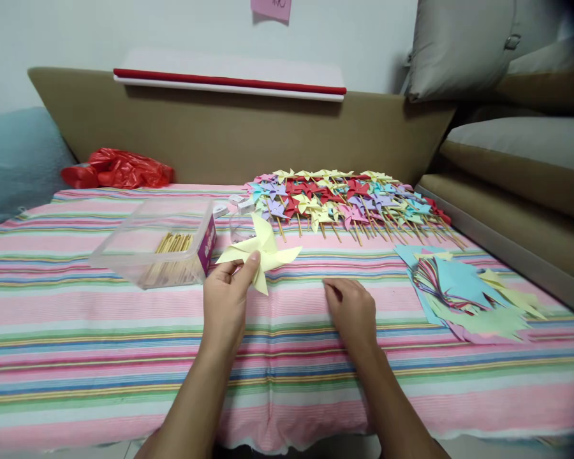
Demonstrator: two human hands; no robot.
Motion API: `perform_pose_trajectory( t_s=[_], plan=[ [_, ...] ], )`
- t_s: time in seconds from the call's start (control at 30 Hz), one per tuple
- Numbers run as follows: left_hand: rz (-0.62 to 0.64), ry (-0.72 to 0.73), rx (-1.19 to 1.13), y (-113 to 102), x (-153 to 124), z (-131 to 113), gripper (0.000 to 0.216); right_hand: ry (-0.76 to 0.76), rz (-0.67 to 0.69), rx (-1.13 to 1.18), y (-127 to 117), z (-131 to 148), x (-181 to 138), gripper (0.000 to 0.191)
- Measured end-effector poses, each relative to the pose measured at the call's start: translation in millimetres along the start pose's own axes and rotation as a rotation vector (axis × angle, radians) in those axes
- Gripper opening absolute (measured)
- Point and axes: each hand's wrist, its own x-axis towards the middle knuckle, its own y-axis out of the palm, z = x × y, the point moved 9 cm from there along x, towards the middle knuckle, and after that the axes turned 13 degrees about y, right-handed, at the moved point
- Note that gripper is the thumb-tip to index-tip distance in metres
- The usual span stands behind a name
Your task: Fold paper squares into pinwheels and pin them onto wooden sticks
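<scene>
My left hand (pixel 227 294) pinches a pale yellow paper pinwheel (pixel 264 250) and holds it just above the striped cloth (pixel 124 344). My right hand (pixel 351 311) rests knuckles-up on the cloth with its fingers curled in; whether anything is under them is hidden. A clear plastic box (pixel 159 241) holding several wooden sticks lies to the left of the pinwheel. A big batch of finished coloured pinwheels on sticks (pixel 347 201) lies behind my hands. A stack of cut coloured paper (pixel 463 294) lies to the right.
A red plastic bag (pixel 119 169) sits at the far left against the brown board. Small white items (pixel 234 203) lie behind the box. Grey cushions (pixel 463 44) and a brown ledge (pixel 507 210) border the right side.
</scene>
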Motion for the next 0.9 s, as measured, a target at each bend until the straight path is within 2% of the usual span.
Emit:
perform_pose_trajectory(
  t_s=[0.1,0.2,0.27,0.37,0.43,0.57,0.73,0.9],
  plan=[
    [0.007,0.004,0.043,-0.2,-1.8,-0.5,0.025,0.043,-0.004,0.206,-19.6,16.7,0.1,0.018],
    [0.047,0.018,0.134,3.5,-4.5,-3.2,0.029,0.066,0.051,0.565,-43.5,44.2,-5.6,0.012],
    [0.096,0.018,0.169,9.8,-7.5,-4.4,0.031,-0.043,0.088,0.631,-54.7,71.5,-12.9,0.008],
    [0.179,0.015,0.195,21.1,-13.1,-5.2,0.028,-0.24,0.07,0.553,-60.0,100.9,-24.4,0.011],
    [0.222,0.015,0.193,27.3,-16.8,-5.4,0.025,-0.286,-0.007,0.477,-59.4,104.1,-27.6,0.011],
    [0.32,-0.007,0.061,39.2,-23.3,-2.7,0.021,-0.245,-0.098,0.405,-56.5,93.6,-25.2,0.007],
    [0.4,-0.071,-0.084,46.7,-27.7,2.6,0.023,-0.21,-0.016,0.477,-57.2,87.0,-19.8,0.006],
    [0.429,-0.056,-0.054,48.5,-27.6,1.1,0.02,-0.18,0.071,0.528,-54.7,85.0,-16.5,0.003]
  ],
)
